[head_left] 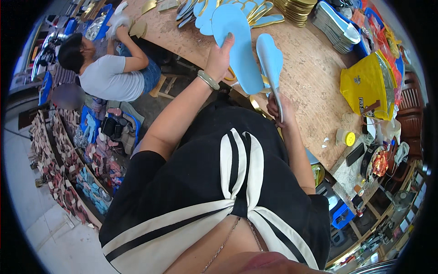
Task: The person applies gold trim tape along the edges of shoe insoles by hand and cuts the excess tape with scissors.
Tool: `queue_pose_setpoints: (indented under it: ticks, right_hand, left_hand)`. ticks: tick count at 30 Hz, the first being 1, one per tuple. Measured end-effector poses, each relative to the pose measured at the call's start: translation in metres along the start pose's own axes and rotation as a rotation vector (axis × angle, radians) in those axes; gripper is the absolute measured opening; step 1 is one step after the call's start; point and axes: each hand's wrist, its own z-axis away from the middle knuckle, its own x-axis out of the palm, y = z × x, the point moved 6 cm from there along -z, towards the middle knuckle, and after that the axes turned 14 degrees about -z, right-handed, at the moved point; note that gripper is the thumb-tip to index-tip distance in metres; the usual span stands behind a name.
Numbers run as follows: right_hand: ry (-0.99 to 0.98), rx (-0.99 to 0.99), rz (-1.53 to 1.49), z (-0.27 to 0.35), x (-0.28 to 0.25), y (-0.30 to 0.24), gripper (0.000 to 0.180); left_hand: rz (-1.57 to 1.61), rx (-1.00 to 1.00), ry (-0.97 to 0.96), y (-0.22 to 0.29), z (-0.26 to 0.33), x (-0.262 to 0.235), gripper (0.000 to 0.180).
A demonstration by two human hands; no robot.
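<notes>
My left hand (pixel 219 60) is closed on a light blue insole (pixel 236 48), thumb lying over its flat face. The broad end points away from me and the narrower end reaches down toward my right hand. My right hand (pixel 284 108) grips a second blue insole (pixel 270 54), tilted so that one edge shows, with its wide end up. Both are held over the near edge of the wooden work table (pixel 315 86). Just beyond lies a pile of blue insoles with gold edges (pixel 264 19). The fingers of my left hand behind the sole are hidden.
A stack of gold sole pieces (pixel 295 10) and a row of stacked grey-white soles (pixel 335 28) stand farther back. At right are a yellow bag (pixel 368 84), a yellow-lidded jar (pixel 349 138) and a phone (pixel 355 155). Another person (pixel 112 75) sits at left.
</notes>
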Motion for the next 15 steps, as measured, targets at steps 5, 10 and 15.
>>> queue_pose_setpoints:
  ticks: [5,10,15]
  right_hand:
    - [0.309,-0.212,0.021,-0.021,-0.044,-0.013,0.034]
    - [0.674,-0.569,1.585,-0.033,-0.072,-0.078,0.041]
    - [-0.117,-0.103,0.192,-0.029,0.073,-0.053,0.047]
  left_hand:
    - [-0.07,0.027,-0.005,-0.002,0.002,-0.032,0.045]
    - [-0.468,0.072,-0.391,0.01,0.048,-0.025,0.036]
    - [-0.65,0.445,-0.703,0.034,0.085,-0.001,0.033]
